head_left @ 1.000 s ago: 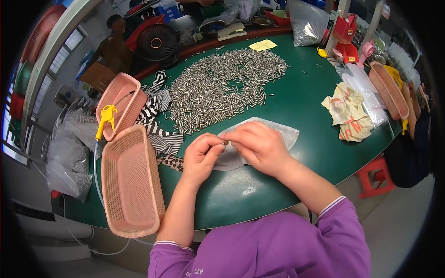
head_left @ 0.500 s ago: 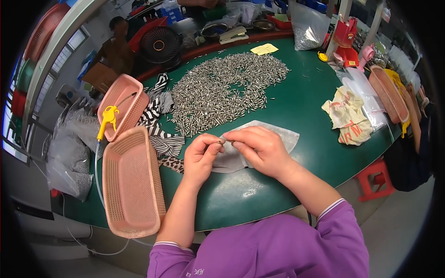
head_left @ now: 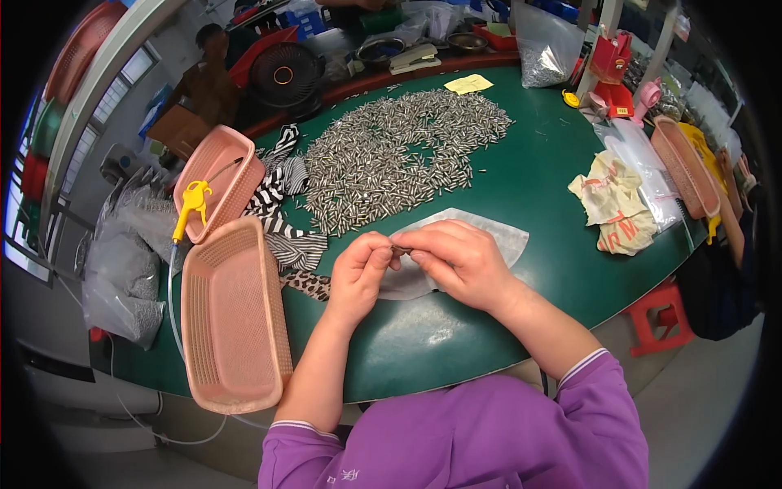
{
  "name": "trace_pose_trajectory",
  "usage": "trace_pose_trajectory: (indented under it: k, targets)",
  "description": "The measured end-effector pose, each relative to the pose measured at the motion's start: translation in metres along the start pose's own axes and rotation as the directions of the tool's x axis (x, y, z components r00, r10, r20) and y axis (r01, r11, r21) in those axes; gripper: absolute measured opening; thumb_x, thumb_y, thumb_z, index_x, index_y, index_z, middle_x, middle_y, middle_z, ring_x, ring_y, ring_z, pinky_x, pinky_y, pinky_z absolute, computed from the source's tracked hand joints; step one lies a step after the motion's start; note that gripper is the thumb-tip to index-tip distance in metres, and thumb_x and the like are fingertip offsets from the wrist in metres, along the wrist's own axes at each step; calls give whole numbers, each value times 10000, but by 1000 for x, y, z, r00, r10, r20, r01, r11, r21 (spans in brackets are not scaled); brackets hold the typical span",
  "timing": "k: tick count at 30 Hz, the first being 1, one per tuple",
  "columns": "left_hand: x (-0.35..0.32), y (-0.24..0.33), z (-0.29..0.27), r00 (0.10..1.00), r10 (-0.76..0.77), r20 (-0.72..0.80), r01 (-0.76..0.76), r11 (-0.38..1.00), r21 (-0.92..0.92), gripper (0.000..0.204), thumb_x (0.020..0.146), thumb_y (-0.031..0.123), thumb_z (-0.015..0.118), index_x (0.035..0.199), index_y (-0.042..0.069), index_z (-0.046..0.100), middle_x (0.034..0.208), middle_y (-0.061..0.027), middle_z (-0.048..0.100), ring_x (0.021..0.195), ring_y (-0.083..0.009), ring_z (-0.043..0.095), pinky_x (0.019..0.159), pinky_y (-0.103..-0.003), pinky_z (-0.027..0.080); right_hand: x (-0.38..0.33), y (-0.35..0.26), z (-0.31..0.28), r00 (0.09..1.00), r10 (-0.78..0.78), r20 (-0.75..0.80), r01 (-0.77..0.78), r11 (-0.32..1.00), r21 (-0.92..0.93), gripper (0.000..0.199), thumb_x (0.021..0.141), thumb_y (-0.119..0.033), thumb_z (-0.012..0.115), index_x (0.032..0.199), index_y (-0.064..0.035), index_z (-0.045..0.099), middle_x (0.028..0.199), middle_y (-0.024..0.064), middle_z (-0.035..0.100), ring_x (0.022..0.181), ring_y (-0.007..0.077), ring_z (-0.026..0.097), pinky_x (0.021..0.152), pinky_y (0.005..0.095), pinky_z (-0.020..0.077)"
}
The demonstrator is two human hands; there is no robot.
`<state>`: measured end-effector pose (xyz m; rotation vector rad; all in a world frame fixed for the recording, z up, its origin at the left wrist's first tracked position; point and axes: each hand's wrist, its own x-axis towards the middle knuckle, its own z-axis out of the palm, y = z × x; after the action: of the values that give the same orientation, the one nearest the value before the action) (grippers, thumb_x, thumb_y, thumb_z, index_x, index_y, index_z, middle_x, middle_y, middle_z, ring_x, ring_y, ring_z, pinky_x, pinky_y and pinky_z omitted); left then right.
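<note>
Dark small piece point(head_left: 401, 250) stays pinched between left hand point(head_left: 358, 275) and right hand point(head_left: 464, 259), now slightly closer together.

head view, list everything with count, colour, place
small metal parts: countless, silvery, central heap
table: one, green, centre
sheet: one, whitish, beneath hands
nearby baskets: three, pink, two left, one right
air gun: one, yellow, at upper left basket
cloths: at least two, black-and-white, tan, left
rag: one, cream, right
bags: several, clear, left, upper right
fan: one, black, upper left
paper: one, yellow, behind heap
stool: one, red, floor
background clutter: uncounted, mixed, top
sleeves: two, purple, lower edge
left hand: one, bare, centre
right hand: one, bare, centre
</note>
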<state>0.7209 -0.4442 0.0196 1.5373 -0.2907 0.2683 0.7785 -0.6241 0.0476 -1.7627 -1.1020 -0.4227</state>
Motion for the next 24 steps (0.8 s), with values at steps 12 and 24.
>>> trace_pose_trajectory:
  k: [12, 24]
  targets:
    - [0, 4, 2, 999, -50, 21, 51, 999, -12, 208, 990, 202, 496, 887, 29, 546, 841, -13, 553, 761, -95, 522, 714, -227, 434, 0, 0, 0, 999, 24, 28, -25, 999, 29, 205, 827, -109, 638, 1028, -132, 674, 845, 49, 651, 775, 243, 627, 671, 349, 509]
    - [-1, 6, 2, 995, -93, 25, 93, 996, -15, 210, 994, 215, 486, 878, 50, 546, 849, 5, 548, 742, -79, 486, 693, -217, 413, -1, 2, -1, 991, 129, 34, -131, 989, 75, 211, 837, -96, 624, 1041, -125, 667, 845, 51, 629, 787, 236, 612, 665, 344, 496]
